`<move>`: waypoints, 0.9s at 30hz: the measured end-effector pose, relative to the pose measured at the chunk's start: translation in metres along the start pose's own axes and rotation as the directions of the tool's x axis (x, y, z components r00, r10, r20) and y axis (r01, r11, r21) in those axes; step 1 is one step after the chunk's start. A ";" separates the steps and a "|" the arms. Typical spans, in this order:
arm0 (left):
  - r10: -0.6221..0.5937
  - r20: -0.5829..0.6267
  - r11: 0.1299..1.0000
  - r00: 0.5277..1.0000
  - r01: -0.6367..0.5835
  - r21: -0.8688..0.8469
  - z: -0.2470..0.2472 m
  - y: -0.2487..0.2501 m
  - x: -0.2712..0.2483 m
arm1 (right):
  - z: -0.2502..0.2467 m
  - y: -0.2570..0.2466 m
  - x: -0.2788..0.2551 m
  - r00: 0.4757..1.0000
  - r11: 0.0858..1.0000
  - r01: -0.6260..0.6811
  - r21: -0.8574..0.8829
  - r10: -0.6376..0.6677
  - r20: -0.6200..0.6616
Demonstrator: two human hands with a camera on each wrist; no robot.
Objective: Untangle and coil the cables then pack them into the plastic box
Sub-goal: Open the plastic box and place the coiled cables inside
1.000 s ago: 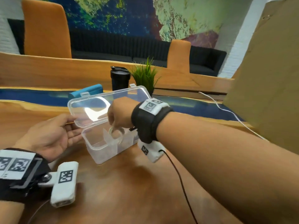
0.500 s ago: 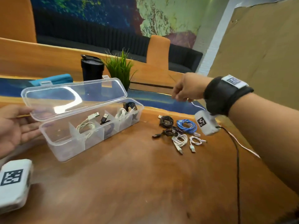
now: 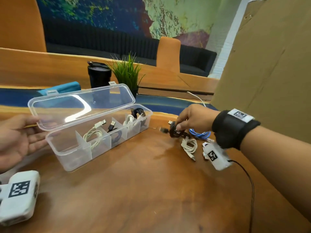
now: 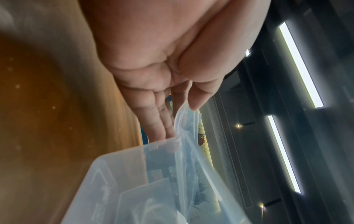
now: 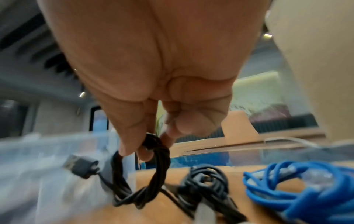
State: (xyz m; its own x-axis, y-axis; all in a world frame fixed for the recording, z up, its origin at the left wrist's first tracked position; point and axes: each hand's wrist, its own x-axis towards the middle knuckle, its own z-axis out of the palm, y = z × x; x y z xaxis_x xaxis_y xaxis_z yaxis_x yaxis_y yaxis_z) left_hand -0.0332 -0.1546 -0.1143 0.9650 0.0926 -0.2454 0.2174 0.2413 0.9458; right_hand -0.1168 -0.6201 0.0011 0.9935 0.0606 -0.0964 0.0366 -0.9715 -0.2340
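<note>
Black braided cable coil (image 5: pixel 141 171) pinched by right hand (image 3: pixel 193 119), clear plastic box (image 3: pixel 70 158)

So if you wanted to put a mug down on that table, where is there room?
The bare wood of the table in front of the plastic box is free. It is crowded by the right hand, where the black cable, white cable and blue cable lie close together.
</note>
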 end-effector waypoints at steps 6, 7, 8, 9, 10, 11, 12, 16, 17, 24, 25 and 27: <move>-0.028 0.145 0.999 0.989 0.025 0.023 0.029 0.015 -0.035 | -0.006 -0.006 -0.001 0.985 0.641 -0.170 0.749 0.141 0.103; -0.015 0.169 1.000 0.985 0.012 0.020 0.030 0.017 -0.040 | -0.005 -0.010 0.000 0.984 0.560 -0.175 0.810 0.135 0.120; 0.004 0.163 1.000 0.987 -0.007 0.015 0.027 0.016 -0.039 | -0.003 -0.017 0.001 0.984 0.509 -0.172 0.843 0.129 0.123; 0.000 0.183 1.000 0.983 0.002 -0.007 0.028 0.018 -0.043 | -0.002 -0.024 0.003 0.985 0.481 -0.166 0.861 0.124 0.121; -0.008 0.193 1.000 0.981 0.013 -0.028 0.029 0.018 -0.045 | -0.001 -0.032 0.004 0.986 0.471 -0.160 0.868 0.117 0.118; -0.010 0.196 0.999 0.981 0.018 -0.037 0.033 0.020 -0.049 | -0.001 -0.041 0.004 0.987 0.471 -0.153 0.869 0.110 0.114; -0.003 0.189 0.999 0.982 0.011 -0.040 0.035 0.021 -0.051 | -0.002 -0.051 0.005 0.989 0.480 -0.144 0.866 0.098 0.110; -0.004 0.142 0.999 0.990 0.011 -0.053 0.034 0.027 -0.061 | -0.003 -0.114 0.009 0.999 0.493 -0.044 0.869 0.009 0.045; -0.010 0.139 0.998 0.990 0.019 -0.063 0.032 0.027 -0.062 | -0.002 -0.132 0.010 1.000 0.482 -0.006 0.876 -0.021 0.018; -0.012 0.151 0.994 0.988 0.027 -0.102 0.029 0.028 -0.065 | 0.029 -0.224 0.019 0.991 0.631 0.065 0.773 -0.129 0.022; -0.011 0.157 0.993 0.988 0.029 -0.112 0.030 0.027 -0.065 | 0.034 -0.229 0.020 0.991 0.675 0.074 0.734 -0.133 0.023; -0.012 0.157 0.993 0.987 0.031 -0.117 0.030 0.027 -0.064 | 0.039 -0.231 0.023 0.992 0.750 0.103 0.654 -0.121 -0.017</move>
State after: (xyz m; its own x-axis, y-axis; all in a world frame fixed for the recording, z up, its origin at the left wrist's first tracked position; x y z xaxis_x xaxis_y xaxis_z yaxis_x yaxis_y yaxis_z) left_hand -0.0848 -0.1825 -0.0670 0.9734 -0.0634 -0.2201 0.2281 0.3554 0.9064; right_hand -0.1066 -0.3858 0.0150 0.9835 0.1738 -0.0504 0.0592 -0.5724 -0.8179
